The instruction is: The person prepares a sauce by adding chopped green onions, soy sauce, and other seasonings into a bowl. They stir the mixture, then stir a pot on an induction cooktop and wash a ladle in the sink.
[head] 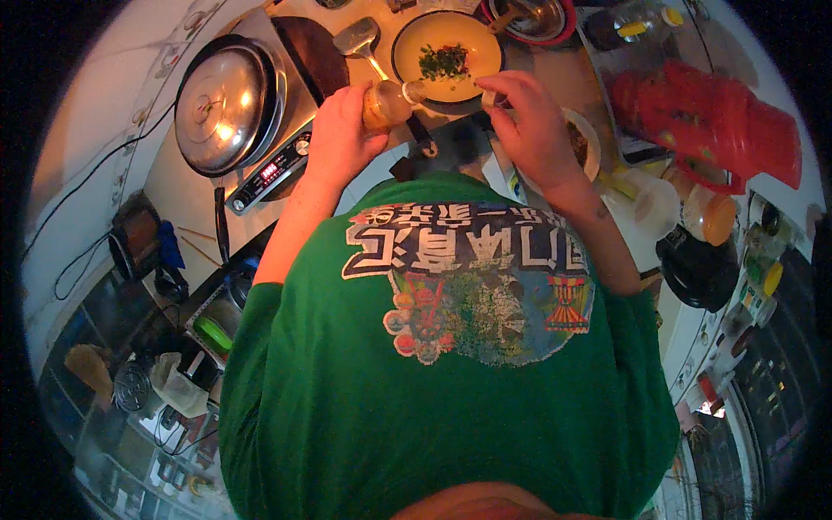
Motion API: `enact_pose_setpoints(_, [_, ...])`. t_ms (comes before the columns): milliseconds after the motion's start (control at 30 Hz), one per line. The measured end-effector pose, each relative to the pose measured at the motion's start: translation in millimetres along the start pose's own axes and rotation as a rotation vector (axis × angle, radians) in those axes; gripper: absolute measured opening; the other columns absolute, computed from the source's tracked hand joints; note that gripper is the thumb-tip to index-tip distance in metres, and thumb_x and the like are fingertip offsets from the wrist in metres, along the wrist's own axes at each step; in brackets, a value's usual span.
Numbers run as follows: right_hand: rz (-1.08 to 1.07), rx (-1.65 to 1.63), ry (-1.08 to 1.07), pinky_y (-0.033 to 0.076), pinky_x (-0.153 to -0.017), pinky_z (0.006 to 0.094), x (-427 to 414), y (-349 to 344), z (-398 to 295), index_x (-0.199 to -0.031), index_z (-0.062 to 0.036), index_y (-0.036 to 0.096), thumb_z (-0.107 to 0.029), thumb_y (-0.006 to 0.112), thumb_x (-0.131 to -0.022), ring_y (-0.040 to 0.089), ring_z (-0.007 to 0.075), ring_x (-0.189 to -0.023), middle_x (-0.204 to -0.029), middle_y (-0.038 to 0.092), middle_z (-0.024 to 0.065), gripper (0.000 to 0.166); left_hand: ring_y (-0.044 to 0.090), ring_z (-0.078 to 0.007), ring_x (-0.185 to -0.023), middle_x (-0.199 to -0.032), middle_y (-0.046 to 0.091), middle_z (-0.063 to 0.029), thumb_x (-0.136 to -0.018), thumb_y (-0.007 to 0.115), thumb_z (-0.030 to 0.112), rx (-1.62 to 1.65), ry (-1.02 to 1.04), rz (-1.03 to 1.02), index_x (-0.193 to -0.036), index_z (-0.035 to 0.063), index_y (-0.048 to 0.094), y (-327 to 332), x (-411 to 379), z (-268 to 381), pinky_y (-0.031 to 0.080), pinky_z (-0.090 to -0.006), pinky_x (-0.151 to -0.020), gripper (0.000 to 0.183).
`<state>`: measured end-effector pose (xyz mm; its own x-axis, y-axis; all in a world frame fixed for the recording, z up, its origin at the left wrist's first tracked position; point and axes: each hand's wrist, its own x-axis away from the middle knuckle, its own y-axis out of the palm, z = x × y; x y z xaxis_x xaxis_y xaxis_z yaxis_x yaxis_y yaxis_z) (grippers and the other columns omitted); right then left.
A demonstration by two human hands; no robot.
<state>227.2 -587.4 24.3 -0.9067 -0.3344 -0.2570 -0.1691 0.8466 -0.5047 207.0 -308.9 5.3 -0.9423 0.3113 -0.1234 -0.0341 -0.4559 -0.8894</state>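
Note:
My left hand point(341, 127) is wrapped around a clear bottle point(385, 107). The bottle lies tilted, with its neck point(415, 91) pointing right. My right hand point(530, 117) pinches a small pale round thing point(489, 98), perhaps the bottle's cap, between thumb and fingers. Just beyond both hands stands a pale bowl with a dark rim point(416, 42), a heap of chopped green and red bits point(445, 63) in its middle. Behind the bottle, a metal spatula point(359, 40) rests on the counter, its handle partly hidden.
On the left, a lidded pan point(224, 107) sits on an induction cooker point(273, 170) with a lit display. A red-rimmed bowl point(530, 16) is at the back. Jars point(710, 214), a red plastic bag point(708, 123) and an oil bottle point(630, 29) crowd the right side.

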Motion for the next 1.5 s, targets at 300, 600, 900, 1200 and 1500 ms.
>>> enact_pose_setpoints(300, [0.052, -0.023, 0.096, 0.050, -0.076, 0.0345, 18.9, -5.1, 10.6, -0.111, -0.0076, 0.060, 0.000, 0.062, -0.078, 0.059, 0.0264, -0.086, -0.103, 0.057, 0.0116, 0.034, 0.056, -0.0344, -0.098, -0.108, 0.057, -0.0154, -0.056, 0.080, 0.013, -0.173, -0.024, -0.024, -0.121, 0.0047, 0.047, -3.7, -7.7, 0.5, 0.046, -0.0434, -0.084, 0.073])
enact_pose_setpoints(600, [0.067, 0.038, 0.046, 0.050, -0.076, 0.0378, 23.4, -5.2, 13.2, -0.111, -0.0099, 0.060, -0.002, 0.063, -0.078, 0.060, 0.0310, -0.088, -0.101, 0.058, 0.0123, 0.034, 0.057, -0.0328, -0.093, -0.103, 0.058, -0.0134, -0.057, 0.078, 0.013, -0.284, 0.010, -0.003, -0.119, 0.0047, 0.050, -6.6, -13.5, 2.8, 0.047, -0.0430, -0.080, 0.069])
enact_pose_setpoints(900, [0.076, 0.062, 0.036, 0.049, -0.076, 0.0392, 24.7, -6.7, 14.6, -0.111, -0.0110, 0.060, -0.003, 0.064, -0.078, 0.060, 0.0313, -0.087, -0.101, 0.058, 0.0123, 0.034, 0.059, -0.0314, -0.087, -0.097, 0.059, -0.0116, -0.057, 0.075, 0.016, -0.380, 0.027, 0.026, -0.115, 0.0063, 0.053, -8.6, -19.0, -0.6, 0.048, -0.0427, -0.075, 0.063])
enact_pose_setpoints(1200, [0.086, 0.086, 0.025, 0.049, -0.077, 0.0394, 24.8, -6.9, 20.1, -0.111, -0.0118, 0.061, -0.004, 0.064, -0.078, 0.060, 0.0311, -0.088, -0.102, 0.058, 0.0111, 0.035, 0.057, -0.0310, -0.086, -0.095, 0.058, -0.0101, -0.060, 0.072, 0.017, -0.414, 0.027, 0.017, -0.117, 0.0073, 0.053, -4.5, -18.2, -8.9, 0.046, -0.0417, -0.073, 0.060])
enact_pose_setpoints(1500, [0.081, 0.063, 0.039, 0.050, -0.075, 0.0386, 22.0, -9.9, 19.4, -0.110, -0.0114, 0.061, -0.003, 0.064, -0.078, 0.060, 0.0307, -0.087, -0.101, 0.058, 0.0109, 0.033, 0.057, -0.0308, -0.092, -0.100, 0.058, -0.0097, -0.063, 0.070, 0.014, -0.476, 0.007, -0.011, -0.120, 0.0090, 0.052, -8.0, -20.9, -8.1, 0.045, -0.0413, -0.079, 0.060])
